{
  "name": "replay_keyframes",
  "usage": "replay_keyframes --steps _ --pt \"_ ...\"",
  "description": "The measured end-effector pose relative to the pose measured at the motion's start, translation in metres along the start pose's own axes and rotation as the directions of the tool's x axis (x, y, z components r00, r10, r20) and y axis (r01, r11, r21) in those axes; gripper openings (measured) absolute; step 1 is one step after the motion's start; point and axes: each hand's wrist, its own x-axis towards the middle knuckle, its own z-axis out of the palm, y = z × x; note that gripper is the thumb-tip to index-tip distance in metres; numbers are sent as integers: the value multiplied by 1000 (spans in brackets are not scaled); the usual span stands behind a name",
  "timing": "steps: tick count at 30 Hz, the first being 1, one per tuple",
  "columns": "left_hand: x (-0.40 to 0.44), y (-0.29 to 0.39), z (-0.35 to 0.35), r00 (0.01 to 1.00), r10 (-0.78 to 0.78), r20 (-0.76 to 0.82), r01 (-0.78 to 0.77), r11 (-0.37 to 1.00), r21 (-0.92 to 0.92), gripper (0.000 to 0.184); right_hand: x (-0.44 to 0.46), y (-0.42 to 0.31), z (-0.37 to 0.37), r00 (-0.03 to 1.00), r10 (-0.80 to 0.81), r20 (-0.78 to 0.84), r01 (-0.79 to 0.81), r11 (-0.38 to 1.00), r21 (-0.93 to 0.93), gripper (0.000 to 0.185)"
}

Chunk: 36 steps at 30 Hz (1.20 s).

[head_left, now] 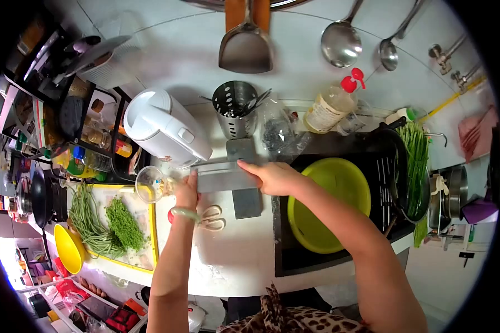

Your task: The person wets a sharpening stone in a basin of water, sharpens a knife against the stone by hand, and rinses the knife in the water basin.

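A wide metal knife blade [222, 178] lies crosswise over a dark grey sharpening stone [246, 205], whose two ends show above and below it. My left hand [184, 191], with a pale green bangle at the wrist, is closed at the blade's left end, around the handle side. My right hand [272, 177] presses its fingers on the blade's right end, the index finger stretched along it. White-handled scissors [211, 218] lie just below the blade. A clear cup [150, 184] stands left of my left hand.
A white kettle [164, 130] and a perforated utensil holder [234, 111] stand behind. The sink at right holds a green basin [329, 205]. Chopped green beans [123, 225] lie on a yellow-edged board [154, 236] at left. A soap bottle [329, 111] stands behind the sink.
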Motion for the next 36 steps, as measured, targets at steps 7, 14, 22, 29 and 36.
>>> replay_keyframes --steps 7,14,22,29,36 --pt "-106 -9 15 967 -253 10 253 967 13 43 -91 -16 35 951 119 284 -138 989 46 71" --pt "-21 10 3 996 -87 -20 88 995 40 41 -19 -5 -5 990 79 119 -76 997 -32 69" --pt "-47 -19 4 999 -37 -14 37 998 -47 37 -36 -9 10 962 138 236 -119 989 -91 74" --pt "-71 -29 3 997 -79 23 75 988 138 41 -65 -28 12 890 261 374 -255 965 -66 74" --pt "-1 18 8 998 -68 -1 68 994 -87 36 -9 2 -2 994 95 57 -90 992 -90 70"
